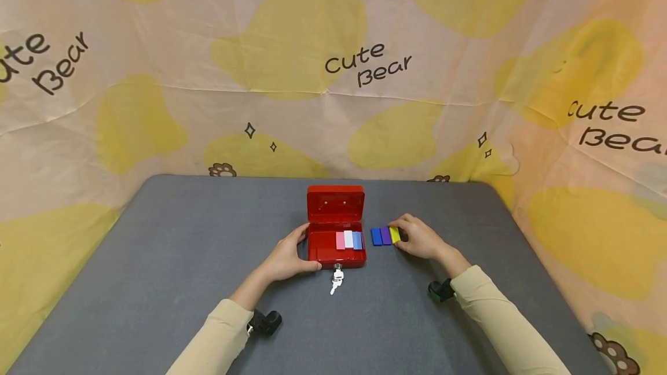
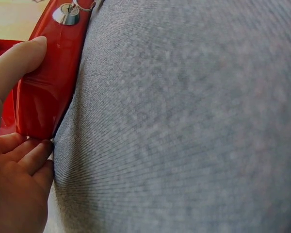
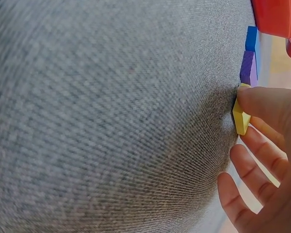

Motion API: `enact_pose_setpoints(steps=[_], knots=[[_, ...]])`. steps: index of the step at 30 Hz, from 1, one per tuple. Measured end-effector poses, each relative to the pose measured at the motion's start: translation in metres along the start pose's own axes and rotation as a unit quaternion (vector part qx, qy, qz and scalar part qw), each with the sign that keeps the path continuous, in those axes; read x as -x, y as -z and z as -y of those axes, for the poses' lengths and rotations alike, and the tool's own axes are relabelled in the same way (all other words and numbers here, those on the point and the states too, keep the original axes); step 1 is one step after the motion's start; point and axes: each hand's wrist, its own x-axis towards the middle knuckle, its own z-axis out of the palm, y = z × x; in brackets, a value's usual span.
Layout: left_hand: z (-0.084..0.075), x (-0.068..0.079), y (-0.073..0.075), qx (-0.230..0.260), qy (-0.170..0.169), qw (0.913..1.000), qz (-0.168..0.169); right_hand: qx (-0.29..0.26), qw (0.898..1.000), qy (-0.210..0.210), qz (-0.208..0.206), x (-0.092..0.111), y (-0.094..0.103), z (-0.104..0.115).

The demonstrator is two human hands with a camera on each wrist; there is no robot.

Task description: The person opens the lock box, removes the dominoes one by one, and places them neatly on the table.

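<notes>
A red metal cash box stands with its lid raised at the back. Inside, toward the right, lie a pink block, a white block and a light blue block, side by side. My left hand holds the box's left end, thumb on the front wall and fingers along the side. Just right of the box, my right hand pinches a yellow block between thumb and fingers. That block sits in a row with a purple block and a blue block.
Keys hang from the lock on the box's front and lie toward me. The grey cloth-covered table reaches back to a printed curtain, which also runs along both sides.
</notes>
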Motion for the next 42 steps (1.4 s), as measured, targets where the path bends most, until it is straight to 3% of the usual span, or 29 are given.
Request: enact_pose_setpoints(steps=[17, 35, 42], knots=[[-0.001, 0.000, 0.001, 0.007, -0.001, 1.0000, -0.002, 0.007, 1.000, 0.001, 0.002, -0.002, -0.002, 0.000], [-0.001, 0.001, 0.001, 0.008, 0.001, 1.0000, 0.001, -0.029, 0.999, -0.003, -0.039, -0.005, 0.006, 0.011], [-0.002, 0.001, 0.001, 0.012, 0.004, 0.9999, 0.004, -0.049, 0.998, -0.003, -0.036, -0.009, 0.008, 0.020]])
